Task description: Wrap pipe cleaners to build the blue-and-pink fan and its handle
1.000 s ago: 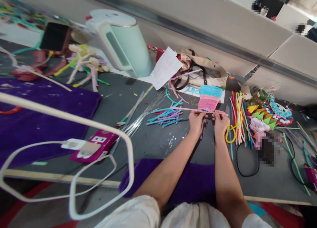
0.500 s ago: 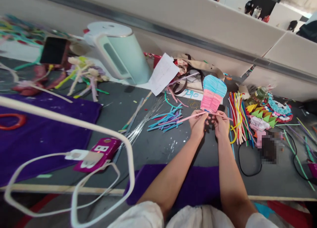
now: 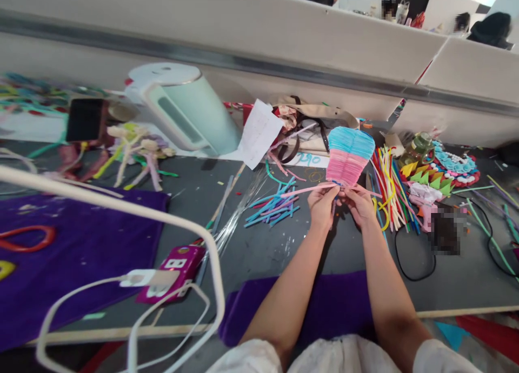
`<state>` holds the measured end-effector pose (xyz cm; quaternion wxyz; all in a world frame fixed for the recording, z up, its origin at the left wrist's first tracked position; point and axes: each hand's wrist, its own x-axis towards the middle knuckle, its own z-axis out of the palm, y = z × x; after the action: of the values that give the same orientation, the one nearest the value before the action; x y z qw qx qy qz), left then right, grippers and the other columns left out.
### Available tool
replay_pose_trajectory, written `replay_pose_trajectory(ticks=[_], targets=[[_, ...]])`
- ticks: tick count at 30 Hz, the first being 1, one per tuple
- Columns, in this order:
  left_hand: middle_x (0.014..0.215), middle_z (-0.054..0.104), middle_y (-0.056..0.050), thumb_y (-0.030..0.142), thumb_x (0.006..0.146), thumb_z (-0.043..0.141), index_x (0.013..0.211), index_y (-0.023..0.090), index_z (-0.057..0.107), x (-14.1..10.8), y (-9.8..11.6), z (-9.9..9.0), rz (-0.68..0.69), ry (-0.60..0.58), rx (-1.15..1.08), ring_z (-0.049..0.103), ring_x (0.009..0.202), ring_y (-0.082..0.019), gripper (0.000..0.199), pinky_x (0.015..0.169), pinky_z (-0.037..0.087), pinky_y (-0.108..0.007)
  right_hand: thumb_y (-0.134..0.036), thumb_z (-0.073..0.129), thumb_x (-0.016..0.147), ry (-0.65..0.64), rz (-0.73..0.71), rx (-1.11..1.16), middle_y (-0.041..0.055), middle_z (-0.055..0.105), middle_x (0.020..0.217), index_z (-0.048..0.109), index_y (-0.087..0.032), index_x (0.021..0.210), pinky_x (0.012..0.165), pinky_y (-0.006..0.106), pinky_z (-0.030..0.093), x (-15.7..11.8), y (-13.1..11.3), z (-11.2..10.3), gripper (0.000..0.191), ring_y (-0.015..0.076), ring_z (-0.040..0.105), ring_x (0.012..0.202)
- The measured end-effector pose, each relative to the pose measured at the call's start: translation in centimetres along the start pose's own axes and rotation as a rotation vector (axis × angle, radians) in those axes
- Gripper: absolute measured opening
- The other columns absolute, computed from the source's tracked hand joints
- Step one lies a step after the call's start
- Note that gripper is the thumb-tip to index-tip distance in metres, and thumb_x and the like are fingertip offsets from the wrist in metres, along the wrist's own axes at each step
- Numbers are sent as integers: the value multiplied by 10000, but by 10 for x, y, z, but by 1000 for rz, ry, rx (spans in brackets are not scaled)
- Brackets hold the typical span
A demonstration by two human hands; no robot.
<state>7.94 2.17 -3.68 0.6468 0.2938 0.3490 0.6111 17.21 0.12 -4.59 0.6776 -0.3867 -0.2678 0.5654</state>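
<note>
Above the dark table I hold a petal-shaped piece (image 3: 351, 154), light blue at its wide end and pink at its narrow end. A pink pipe cleaner (image 3: 302, 190) crosses its narrow base and sticks out on both sides. My left hand (image 3: 324, 202) pinches this pipe cleaner at the base. On the other side, my right hand (image 3: 359, 201) is closed on the same pipe cleaner, close to my left fingers. Left of my hands lies a pile of short blue and purple pipe cleaners (image 3: 273, 206). Longer multicoloured pipe cleaners (image 3: 397, 186) lie to the right.
A pale green kettle (image 3: 190, 111) stands back left. A white cable (image 3: 162, 211) loops across the front left by a magenta power strip (image 3: 172, 270). Purple cloth (image 3: 93, 259) covers the left side. A glass jar (image 3: 419, 146) and a bag (image 3: 300, 127) sit by the partition.
The view has shifted slightly, so the table's contents sit lower in it. Both hands stay at the base of the petal-shaped piece, with fingers slightly rearranged on the pink pipe cleaner.
</note>
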Motion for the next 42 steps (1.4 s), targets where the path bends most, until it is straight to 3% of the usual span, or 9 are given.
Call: replay_pose_trajectory(ticks=[7, 16, 21, 24, 29, 33, 37, 42], targets=[[661, 653, 5, 261, 593, 797, 772, 145, 632, 2, -1, -4, 30, 2, 10, 615, 519, -107, 270, 422, 438, -183, -306, 734, 702, -49, -25, 37, 4, 663, 700, 648, -169, 830, 560, 243, 557, -1, 0, 2, 206, 120, 612, 614], [699, 663, 7, 294, 563, 821, 841, 152, 635, 4, 0, -8, 46, 54, 53, 609, 529, -96, 363, 422, 423, -170, -307, 784, 646, -25, -77, -75, 22, 717, 813, 661, -167, 880, 629, 246, 566, -1, 7, 3, 299, 129, 664, 689], [768, 669, 19, 318, 551, 841, 925, 187, 560, 4, -4, -9, 41, 48, 29, 620, 557, -94, 486, 458, 450, -174, -332, 771, 666, 54, -135, -45, -15, 672, 697, 669, -167, 830, 548, 223, 536, -2, 10, 12, 254, 112, 610, 606], [777, 670, 20, 304, 545, 850, 962, 195, 562, 3, -4, -8, 7, -7, 6, 615, 560, -90, 518, 488, 464, -183, -312, 769, 665, 75, -124, 6, -35, 646, 652, 664, -170, 809, 500, 199, 498, -1, 9, 13, 227, 92, 573, 545], [757, 675, -12, 259, 523, 850, 837, 146, 649, 5, -3, -10, -112, -145, 38, 611, 605, -98, 390, 573, 496, -210, -309, 783, 626, 149, -91, -30, -52, 611, 574, 630, -163, 702, 506, 184, 448, 3, 10, 5, 225, 76, 545, 509], [770, 688, -11, 255, 527, 839, 864, 156, 668, 8, -7, -15, -72, -89, 126, 615, 621, -111, 390, 575, 498, -222, -330, 771, 622, 202, -116, -165, -39, 633, 573, 662, -143, 711, 563, 211, 456, 7, 16, -2, 234, 84, 546, 519], [692, 671, 6, 258, 506, 828, 816, 150, 662, 10, -14, -16, -78, 16, 154, 591, 551, -107, 367, 527, 474, -220, -355, 704, 693, 251, -214, -441, 9, 677, 626, 705, -124, 728, 594, 246, 467, 6, 19, -4, 233, 128, 586, 574], [556, 614, 30, 216, 481, 812, 631, 149, 577, 11, -20, -12, -7, 76, 122, 567, 505, -100, 287, 536, 455, -214, -360, 653, 742, 304, -363, -705, 39, 684, 650, 699, -137, 677, 624, 268, 470, 1, 15, -1, 236, 163, 612, 620]])
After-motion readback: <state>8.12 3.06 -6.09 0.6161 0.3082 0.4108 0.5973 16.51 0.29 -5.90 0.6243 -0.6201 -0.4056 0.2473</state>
